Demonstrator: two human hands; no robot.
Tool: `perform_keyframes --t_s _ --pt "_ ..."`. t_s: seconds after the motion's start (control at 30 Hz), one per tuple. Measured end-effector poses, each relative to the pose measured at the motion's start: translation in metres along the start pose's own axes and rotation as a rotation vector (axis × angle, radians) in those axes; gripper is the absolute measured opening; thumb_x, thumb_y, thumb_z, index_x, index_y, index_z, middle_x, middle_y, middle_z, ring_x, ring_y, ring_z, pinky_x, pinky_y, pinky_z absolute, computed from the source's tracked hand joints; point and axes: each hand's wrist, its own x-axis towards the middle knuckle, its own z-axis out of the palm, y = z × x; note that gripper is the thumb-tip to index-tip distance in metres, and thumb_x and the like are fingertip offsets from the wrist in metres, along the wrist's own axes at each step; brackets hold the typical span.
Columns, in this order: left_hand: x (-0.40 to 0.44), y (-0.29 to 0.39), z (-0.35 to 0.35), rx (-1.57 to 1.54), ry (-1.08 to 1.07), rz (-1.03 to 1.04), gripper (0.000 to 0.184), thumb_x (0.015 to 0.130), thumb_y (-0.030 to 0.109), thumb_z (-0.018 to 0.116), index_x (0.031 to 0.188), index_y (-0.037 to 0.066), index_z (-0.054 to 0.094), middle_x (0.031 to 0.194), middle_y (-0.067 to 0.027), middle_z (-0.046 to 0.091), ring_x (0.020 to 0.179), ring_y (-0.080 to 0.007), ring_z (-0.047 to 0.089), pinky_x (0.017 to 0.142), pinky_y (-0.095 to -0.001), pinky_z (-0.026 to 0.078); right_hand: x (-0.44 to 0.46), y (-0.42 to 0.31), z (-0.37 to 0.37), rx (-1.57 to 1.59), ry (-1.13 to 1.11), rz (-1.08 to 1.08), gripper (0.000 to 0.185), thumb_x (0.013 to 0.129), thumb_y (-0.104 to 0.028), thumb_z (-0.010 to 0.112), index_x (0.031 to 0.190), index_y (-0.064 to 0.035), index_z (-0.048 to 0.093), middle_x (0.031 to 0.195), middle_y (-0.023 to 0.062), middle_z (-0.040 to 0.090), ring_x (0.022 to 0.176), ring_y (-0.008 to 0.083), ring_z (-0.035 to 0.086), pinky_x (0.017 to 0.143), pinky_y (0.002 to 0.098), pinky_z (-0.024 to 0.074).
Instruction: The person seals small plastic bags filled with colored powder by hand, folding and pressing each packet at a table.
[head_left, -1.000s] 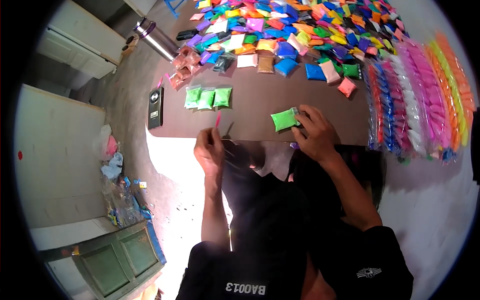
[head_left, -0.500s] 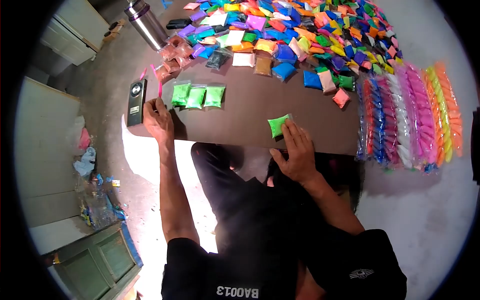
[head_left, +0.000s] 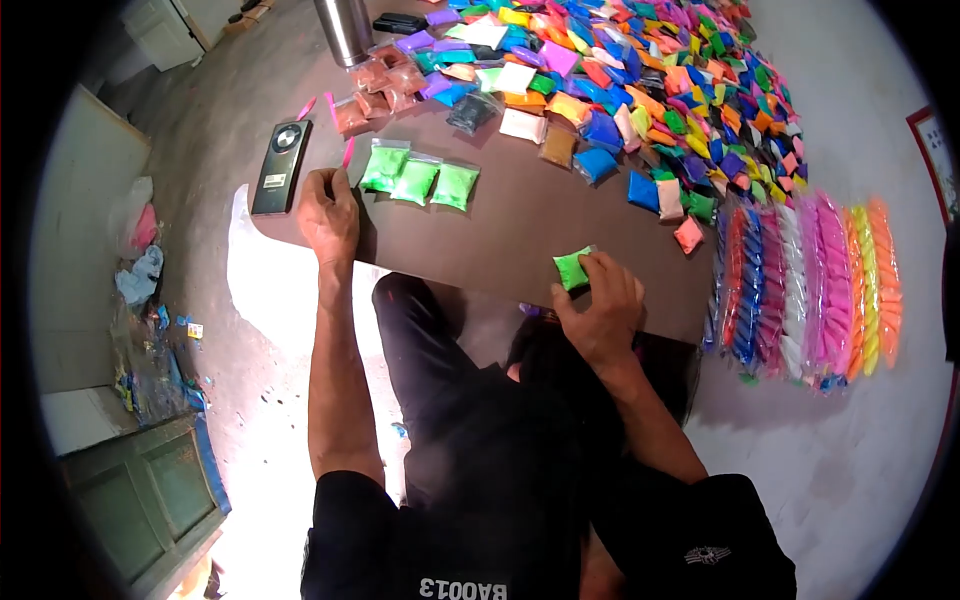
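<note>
At the right of the table's front edge is a small clear bag of bright green filling. My right hand has its curled fingers on the bag's right side and the thumb at its lower edge. My left hand rests at the left of the table, fingers closed, with the end of a thin pink strip at the fingertips. What lies under those fingers is hidden. Three similar green bags lie overlapping in a row to the right of my left hand. A dark phone lies just left of it.
A large pile of colourful small bags covers the back of the table. Reddish-brown bags and a steel flask stand at the back left. Long twisted packs lie at the right end.
The whole view has shifted a little. My right fingers are more curled, and the thumb is closer to the green bag. My left hand stays beside the phone with its fingers closed.
</note>
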Motion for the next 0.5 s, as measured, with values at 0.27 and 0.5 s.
perform_keyframes --t_s 0.27,0.5 --pt "0.001 0.003 -0.001 -0.021 0.0 -0.068 0.016 0.096 0.015 0.066 0.093 0.0 0.067 0.084 -0.0188 0.07 0.075 -0.0335 0.067 0.073 -0.0402 0.053 0.025 -0.01 0.007 0.156 0.027 -0.111 0.037 0.086 -0.01 0.071 0.121 0.0 0.066 0.121 0.0156 0.066 0.109 0.0362 0.064 0.093 0.044 0.0514" --pt "0.001 0.001 -0.001 -0.08 0.007 -0.1 0.014 0.094 0.013 0.069 0.093 -0.001 0.066 0.083 -0.0186 0.069 0.074 -0.0319 0.067 0.072 -0.0398 0.053 0.094 -0.065 0.036 0.265 0.078 -0.396 0.036 0.084 -0.007 0.072 0.119 -0.0003 0.066 0.119 0.0155 0.066 0.109 0.0358 0.064 0.091 0.044 0.0519"
